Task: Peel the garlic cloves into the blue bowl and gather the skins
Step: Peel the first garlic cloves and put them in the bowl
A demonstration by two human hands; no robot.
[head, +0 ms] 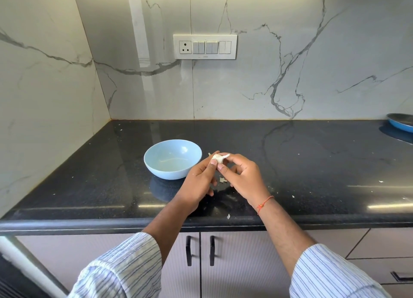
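Papery white garlic clove point(220, 157) sits pinched between the left hand point(199, 181) and right hand point(244, 177), raised just right of the pale blue round bowl point(156, 163), likely so skins fall onto the black polished desk point(312, 163), where a skin scrap point(223, 180) lies.

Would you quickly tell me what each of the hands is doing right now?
Left hand: pinches the garlic clove.
Right hand: pinches the same garlic clove.
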